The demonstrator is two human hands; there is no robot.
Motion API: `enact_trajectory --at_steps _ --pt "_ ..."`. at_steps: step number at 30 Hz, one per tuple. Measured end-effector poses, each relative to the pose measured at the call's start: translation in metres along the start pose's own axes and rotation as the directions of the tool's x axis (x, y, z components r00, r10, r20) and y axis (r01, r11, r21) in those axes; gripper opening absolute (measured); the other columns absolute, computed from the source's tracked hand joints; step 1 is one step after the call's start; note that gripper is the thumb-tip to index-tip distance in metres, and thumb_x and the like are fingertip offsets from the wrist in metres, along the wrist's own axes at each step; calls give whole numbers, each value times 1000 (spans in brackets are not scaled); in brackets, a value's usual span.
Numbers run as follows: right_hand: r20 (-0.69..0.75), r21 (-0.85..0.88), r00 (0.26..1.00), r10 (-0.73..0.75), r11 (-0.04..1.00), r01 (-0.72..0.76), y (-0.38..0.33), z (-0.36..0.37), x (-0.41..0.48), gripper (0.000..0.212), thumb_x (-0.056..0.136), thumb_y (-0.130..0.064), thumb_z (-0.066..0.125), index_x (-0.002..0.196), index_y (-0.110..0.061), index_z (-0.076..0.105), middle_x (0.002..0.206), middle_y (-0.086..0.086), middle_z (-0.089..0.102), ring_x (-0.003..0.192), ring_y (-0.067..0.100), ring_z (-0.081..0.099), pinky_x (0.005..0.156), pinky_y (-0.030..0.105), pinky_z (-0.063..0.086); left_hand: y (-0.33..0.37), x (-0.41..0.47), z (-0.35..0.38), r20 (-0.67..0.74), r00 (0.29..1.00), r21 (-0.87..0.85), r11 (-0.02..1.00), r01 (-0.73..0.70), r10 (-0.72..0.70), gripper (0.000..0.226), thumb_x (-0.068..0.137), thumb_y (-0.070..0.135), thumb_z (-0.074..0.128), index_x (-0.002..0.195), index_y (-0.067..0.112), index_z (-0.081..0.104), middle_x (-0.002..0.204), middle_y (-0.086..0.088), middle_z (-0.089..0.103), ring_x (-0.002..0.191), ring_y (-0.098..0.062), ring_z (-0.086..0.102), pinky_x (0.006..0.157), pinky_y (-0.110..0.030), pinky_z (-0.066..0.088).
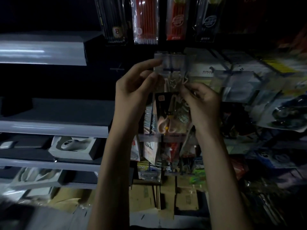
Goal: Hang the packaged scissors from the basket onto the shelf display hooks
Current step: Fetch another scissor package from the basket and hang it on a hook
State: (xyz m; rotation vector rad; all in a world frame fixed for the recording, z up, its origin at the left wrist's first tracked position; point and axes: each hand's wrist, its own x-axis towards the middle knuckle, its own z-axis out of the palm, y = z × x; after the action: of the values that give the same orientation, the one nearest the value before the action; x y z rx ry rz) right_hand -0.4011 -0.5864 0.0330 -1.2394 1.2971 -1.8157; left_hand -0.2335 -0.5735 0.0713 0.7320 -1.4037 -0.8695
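Note:
A packaged pair of scissors (pixel 167 112), with pale pink handles and a dark card backing, hangs upright between my two hands in front of the shelf. My left hand (pixel 132 93) pinches the pack's clear upper left edge, its fingertips up by a clear price-tag holder (pixel 169 63) at the tip of a display hook. My right hand (pixel 202 103) grips the pack's upper right side. The hook itself is hard to make out in the dim light. The basket is out of view.
Packs of pens and pencils (pixel 144 20) hang above. More hooks with blister packs (pixel 282 112) fill the right side. Grey shelves (pixel 54 128) with boxed items run along the left. Cardboard boxes (pixel 166 196) sit on the floor below.

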Motion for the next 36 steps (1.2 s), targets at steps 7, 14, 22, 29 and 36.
enact_trajectory --at_steps 7,14,22,29,36 --pt "-56 3 998 -27 1000 27 9 8 8 13 91 -26 79 94 -14 77 87 -1 77 83 8 72 70 20 52 -3 3 0 19 1000 12 1000 16 -16 27 106 8 57 131 8 68 95 -21 58 98 -23 62 98 -41 55" --pt "-83 32 995 -54 998 57 13 15 12 14 89 -30 80 87 -17 75 79 -3 74 75 3 67 67 20 50 -1 2 1 23 1000 7 1000 6 -6 26 107 8 56 130 7 66 96 -11 67 98 -13 68 90 -29 56" --pt "-94 100 995 -38 994 47 17 20 19 22 88 -25 82 100 -7 78 90 -1 79 83 3 72 70 17 51 -9 -1 6 -47 977 294 938 -184 206 23 104 16 65 126 11 70 106 -11 64 97 -13 65 81 -25 51" --pt "-99 124 993 -65 989 77 19 26 21 6 87 -12 82 90 -13 77 80 -9 77 81 2 72 72 19 54 -21 -6 16 23 886 619 689 -377 464 38 102 14 68 139 4 64 142 -18 52 134 -26 54 104 -45 50" --pt "-108 57 993 -42 997 48 22 26 18 23 88 -31 81 95 -9 78 85 -3 77 81 3 71 71 22 52 -34 -14 17 110 887 751 547 -370 449 55 103 23 68 153 10 50 163 -17 36 148 -29 42 108 -50 47"
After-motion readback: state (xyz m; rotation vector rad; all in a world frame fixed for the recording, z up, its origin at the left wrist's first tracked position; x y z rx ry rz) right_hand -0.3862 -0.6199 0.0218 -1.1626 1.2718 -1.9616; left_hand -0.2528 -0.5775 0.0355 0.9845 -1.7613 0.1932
